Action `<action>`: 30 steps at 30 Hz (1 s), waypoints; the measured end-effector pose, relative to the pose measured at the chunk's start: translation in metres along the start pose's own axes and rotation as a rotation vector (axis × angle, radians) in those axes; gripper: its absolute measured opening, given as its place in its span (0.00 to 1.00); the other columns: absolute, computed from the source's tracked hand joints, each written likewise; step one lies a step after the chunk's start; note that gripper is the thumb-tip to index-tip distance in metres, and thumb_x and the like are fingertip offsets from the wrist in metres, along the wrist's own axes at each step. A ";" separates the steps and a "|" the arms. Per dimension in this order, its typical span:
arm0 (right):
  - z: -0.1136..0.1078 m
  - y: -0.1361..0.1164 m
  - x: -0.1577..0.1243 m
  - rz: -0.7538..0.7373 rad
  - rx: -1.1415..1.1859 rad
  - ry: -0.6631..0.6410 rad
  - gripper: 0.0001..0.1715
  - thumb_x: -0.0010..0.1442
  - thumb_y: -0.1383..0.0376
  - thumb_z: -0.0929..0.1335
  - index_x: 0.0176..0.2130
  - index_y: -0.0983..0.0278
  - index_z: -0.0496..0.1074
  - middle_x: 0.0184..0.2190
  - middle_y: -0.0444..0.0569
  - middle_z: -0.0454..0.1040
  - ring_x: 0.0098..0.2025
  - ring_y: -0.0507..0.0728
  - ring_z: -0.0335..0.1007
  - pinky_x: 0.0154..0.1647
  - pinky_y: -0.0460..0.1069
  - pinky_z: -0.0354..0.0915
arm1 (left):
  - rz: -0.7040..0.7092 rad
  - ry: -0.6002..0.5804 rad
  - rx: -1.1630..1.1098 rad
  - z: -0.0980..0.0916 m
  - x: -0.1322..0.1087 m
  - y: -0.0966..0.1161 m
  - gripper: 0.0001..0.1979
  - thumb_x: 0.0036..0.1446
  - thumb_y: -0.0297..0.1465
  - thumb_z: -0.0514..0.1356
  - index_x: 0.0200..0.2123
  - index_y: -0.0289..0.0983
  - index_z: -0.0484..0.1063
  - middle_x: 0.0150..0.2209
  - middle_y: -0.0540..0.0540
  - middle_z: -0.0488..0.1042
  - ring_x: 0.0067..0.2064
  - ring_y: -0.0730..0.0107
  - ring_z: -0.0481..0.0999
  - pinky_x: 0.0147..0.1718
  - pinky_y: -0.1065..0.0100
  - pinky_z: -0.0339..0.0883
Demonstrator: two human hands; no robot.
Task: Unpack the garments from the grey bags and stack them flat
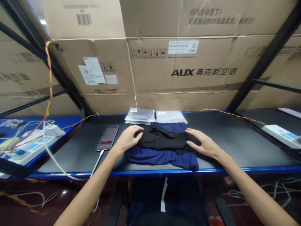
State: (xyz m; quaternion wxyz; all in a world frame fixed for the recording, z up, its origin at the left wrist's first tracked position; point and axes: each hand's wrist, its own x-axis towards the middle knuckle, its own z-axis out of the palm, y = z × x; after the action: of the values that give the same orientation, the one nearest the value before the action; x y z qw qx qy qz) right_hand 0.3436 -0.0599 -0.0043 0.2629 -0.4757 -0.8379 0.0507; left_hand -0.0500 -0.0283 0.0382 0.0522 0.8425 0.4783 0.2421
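A black piece of clothing [162,139] lies folded across a dark blue piece of clothing [162,157], whose fabric shows both behind and in front of it. At the black cloth's left end, my left hand [131,136] curls its thumb and fingers on the edge. The opposite end sits between the thumb and fingers of my right hand [203,142]. Some fingertips of both hands are hidden in the cloth. Just behind the garments are two small stacks of flat, translucent plastic bags, a left stack [141,115] and a right stack [171,117], each with a white label.
A phone [107,138] with a white charging cable [97,161] lies left of my left hand. Power strips stand at the left [35,142] and right [282,135]. Cardboard [150,72] walls the back of the blue-edged black table [235,144], between black metal posts. Twisted wires hang at left.
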 end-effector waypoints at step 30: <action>-0.026 -0.070 -0.025 -0.091 0.316 -0.284 0.11 0.63 0.60 0.65 0.42 0.56 0.76 0.40 0.48 0.78 0.42 0.59 0.75 0.45 0.53 0.71 | 0.139 -0.434 -0.332 -0.028 -0.035 0.011 0.09 0.53 0.28 0.57 0.25 0.37 0.76 0.32 0.47 0.78 0.34 0.69 0.75 0.39 0.69 0.67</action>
State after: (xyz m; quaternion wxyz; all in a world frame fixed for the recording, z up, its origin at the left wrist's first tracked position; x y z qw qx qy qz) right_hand 0.3127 -0.1222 0.0313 0.2155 -0.3785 -0.8687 0.2359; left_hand -0.0685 -0.0671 0.0537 0.2741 0.8854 0.3506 0.1342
